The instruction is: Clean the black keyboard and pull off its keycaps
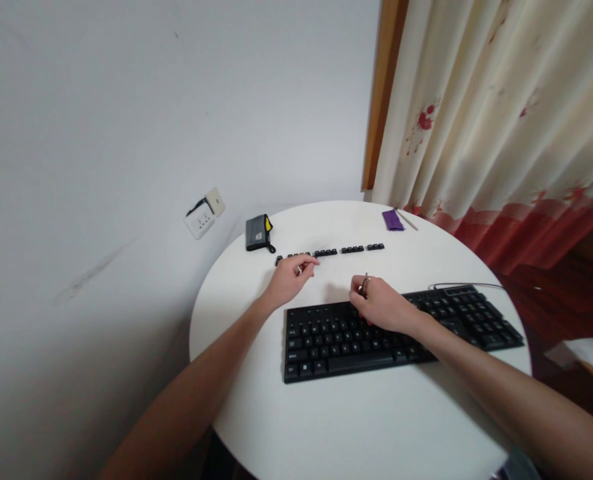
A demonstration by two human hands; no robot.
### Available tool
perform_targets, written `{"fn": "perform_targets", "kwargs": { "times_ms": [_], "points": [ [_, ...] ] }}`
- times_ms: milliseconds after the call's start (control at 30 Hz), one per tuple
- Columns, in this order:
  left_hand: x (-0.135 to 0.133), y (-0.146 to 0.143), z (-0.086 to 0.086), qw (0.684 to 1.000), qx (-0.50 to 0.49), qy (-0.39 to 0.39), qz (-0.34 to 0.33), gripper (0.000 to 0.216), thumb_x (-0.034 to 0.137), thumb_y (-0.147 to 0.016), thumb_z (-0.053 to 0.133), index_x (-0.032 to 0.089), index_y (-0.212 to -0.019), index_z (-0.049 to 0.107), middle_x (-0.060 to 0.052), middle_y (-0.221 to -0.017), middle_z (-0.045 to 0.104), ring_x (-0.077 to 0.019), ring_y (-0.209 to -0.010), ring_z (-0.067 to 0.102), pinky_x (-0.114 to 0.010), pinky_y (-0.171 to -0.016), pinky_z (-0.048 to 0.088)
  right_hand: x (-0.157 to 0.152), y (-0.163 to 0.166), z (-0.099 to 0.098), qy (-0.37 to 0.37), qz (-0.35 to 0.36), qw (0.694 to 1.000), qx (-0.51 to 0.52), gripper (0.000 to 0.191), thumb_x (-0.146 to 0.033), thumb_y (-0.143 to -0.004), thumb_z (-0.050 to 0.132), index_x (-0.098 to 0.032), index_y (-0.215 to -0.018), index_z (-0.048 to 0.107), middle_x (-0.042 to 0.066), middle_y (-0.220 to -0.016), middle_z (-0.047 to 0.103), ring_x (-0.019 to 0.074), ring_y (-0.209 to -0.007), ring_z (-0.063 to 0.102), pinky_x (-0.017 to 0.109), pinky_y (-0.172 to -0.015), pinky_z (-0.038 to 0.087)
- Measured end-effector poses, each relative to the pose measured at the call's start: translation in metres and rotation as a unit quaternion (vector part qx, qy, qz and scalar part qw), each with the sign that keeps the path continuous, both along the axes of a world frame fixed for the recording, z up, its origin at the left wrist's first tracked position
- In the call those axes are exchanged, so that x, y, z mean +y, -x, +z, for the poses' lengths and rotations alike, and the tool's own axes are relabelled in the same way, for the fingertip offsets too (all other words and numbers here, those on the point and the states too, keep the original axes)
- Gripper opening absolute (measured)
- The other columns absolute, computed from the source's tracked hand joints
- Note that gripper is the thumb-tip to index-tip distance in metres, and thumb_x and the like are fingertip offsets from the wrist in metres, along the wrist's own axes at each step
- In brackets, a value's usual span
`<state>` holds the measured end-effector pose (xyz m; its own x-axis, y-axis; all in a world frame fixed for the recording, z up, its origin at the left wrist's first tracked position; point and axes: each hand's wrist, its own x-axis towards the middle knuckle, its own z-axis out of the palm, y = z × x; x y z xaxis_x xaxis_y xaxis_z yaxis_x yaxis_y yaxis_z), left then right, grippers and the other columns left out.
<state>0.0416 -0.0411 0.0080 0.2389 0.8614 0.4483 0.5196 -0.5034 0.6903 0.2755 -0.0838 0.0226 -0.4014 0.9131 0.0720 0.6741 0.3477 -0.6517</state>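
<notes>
My left hand (290, 280) hovers at or just in front of a row of black keycaps (325, 253), index finger stretched out and the other fingers loosely bent; nothing shows in its grasp. The keycaps stand in small groups across the white table. Over the top edge of a black keyboard (346, 363) is my right hand (380, 303), its fingers closed. Between them shows a small dark thing with a thin shiny part (363, 285), too small to name. That hand hides part of the keyboard's upper rows.
A grey pouch (257, 233) with a yellow patch lies at the table's back left. At the back right are a purple cloth-like piece (393, 220) and a thin stick (407, 220). The keyboard's cable (463, 285) runs off rightward. The wall borders the left side.
</notes>
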Motion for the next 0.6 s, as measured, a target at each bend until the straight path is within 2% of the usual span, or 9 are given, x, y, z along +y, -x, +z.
{"fn": "perform_targets", "kwargs": {
  "times_ms": [200,367,533,600],
  "points": [
    [0.0,0.0,0.0,1.0,-0.005,0.003,0.001,0.018,0.023,-0.089,0.054,0.017,-0.094,0.07,0.0,-0.07,0.065,-0.0114,-0.063,0.056,-0.021,-0.056,0.04,0.001,0.001,-0.003,0.029,-0.006,0.999,0.02,0.013,-0.017,-0.085,0.046,-0.02,-0.073,0.051,0.001,-0.056,0.061,0.012,-0.043,0.053,0.025,-0.05,0.035],
    [0.0,0.0,0.0,1.0,-0.009,0.009,0.0,0.019,0.024,-0.089,0.054,0.017,-0.094,0.07,-0.001,-0.072,0.066,-0.0116,-0.063,0.057,-0.021,-0.056,0.04,0.009,0.001,-0.013,0.126,-0.003,0.988,0.092,0.016,-0.02,-0.088,0.04,-0.021,-0.074,0.047,0.0,-0.051,0.06,0.0139,-0.036,0.055,0.024,-0.04,0.037],
    [0.001,0.001,-0.002,1.0,-0.019,0.016,0.002,0.019,0.026,-0.089,0.054,0.017,-0.094,0.07,-0.002,-0.073,0.066,-0.0127,-0.066,0.059,-0.022,-0.059,0.043,0.02,-0.001,-0.021,0.217,-0.043,0.963,0.153,0.015,-0.019,-0.086,0.04,-0.022,-0.071,0.042,-0.001,-0.045,0.057,0.0137,-0.029,0.05,0.022,-0.03,0.031],
    [0.002,0.001,-0.002,1.0,-0.022,0.019,0.001,0.019,0.026,-0.089,0.054,0.017,-0.094,0.07,-0.002,-0.073,0.066,-0.013,-0.067,0.06,-0.023,-0.06,0.044,0.022,-0.002,-0.021,0.23,-0.042,0.957,0.173,0.016,-0.019,-0.085,0.04,-0.022,-0.07,0.042,-0.001,-0.044,0.057,0.0134,-0.028,0.048,0.021,-0.028,0.028]
  ]
}}
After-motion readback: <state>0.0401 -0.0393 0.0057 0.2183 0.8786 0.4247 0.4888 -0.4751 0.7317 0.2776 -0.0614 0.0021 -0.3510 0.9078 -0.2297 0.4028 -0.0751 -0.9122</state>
